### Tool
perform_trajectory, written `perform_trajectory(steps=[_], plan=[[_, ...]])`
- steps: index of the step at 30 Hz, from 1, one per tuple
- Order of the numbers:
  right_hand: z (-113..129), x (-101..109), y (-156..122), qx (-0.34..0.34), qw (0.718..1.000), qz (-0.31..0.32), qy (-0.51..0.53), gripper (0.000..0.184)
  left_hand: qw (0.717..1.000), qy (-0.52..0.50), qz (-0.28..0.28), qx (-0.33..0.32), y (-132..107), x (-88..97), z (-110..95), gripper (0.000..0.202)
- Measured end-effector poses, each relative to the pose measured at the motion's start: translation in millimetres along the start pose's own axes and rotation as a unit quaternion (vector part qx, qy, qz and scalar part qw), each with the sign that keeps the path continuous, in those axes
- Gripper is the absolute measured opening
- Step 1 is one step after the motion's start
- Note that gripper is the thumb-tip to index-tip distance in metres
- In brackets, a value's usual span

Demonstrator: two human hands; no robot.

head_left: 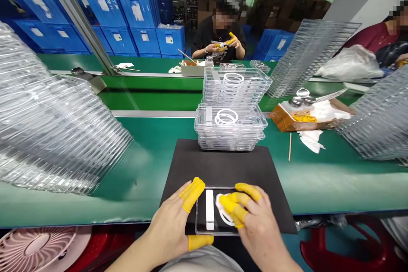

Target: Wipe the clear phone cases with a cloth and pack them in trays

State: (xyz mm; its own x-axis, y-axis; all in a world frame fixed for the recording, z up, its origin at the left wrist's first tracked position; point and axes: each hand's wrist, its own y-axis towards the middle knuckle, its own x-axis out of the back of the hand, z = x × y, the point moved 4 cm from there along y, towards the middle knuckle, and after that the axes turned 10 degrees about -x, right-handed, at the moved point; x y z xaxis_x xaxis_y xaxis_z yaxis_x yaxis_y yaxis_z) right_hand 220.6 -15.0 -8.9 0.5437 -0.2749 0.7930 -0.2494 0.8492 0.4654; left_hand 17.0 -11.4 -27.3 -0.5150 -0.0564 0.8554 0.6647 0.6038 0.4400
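Observation:
A clear plastic tray lies on the black mat, with a white strip and a white ring on it. My left hand, in yellow finger cots, grips the tray's left side, fingers at the upper corner and thumb along the near edge. Over the ring, the bent fingers of my right hand press down what looks like a white wipe. These yellow-covered fingers hide much of the wipe and the tray's right side.
Behind the black mat's bare part rise stacked clear trays with white rings. Tall leaning tray stacks stand left and right. A cardboard box holds bottles and yellow finger cots. Across the bench sits a co-worker.

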Motion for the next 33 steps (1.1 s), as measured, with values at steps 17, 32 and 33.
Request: perform_trajectory(steps=[17, 32, 33], plan=[[29, -32, 28, 0.186, 0.934, 0.272, 0.140, 0.025, 0.999, -0.033, 0.014, 0.008, -2, -8.1, -1, 0.120], [0, 3, 14, 0.239, 0.946, 0.211, 0.066, 0.035, 0.998, -0.031, 0.044, 0.019, 6, 0.7, -3, 0.109], [-2, 6, 14, 0.227, 0.954, 0.185, 0.056, 0.036, 0.998, -0.033, 0.043, 0.014, 8, 1.6, -3, 0.106]])
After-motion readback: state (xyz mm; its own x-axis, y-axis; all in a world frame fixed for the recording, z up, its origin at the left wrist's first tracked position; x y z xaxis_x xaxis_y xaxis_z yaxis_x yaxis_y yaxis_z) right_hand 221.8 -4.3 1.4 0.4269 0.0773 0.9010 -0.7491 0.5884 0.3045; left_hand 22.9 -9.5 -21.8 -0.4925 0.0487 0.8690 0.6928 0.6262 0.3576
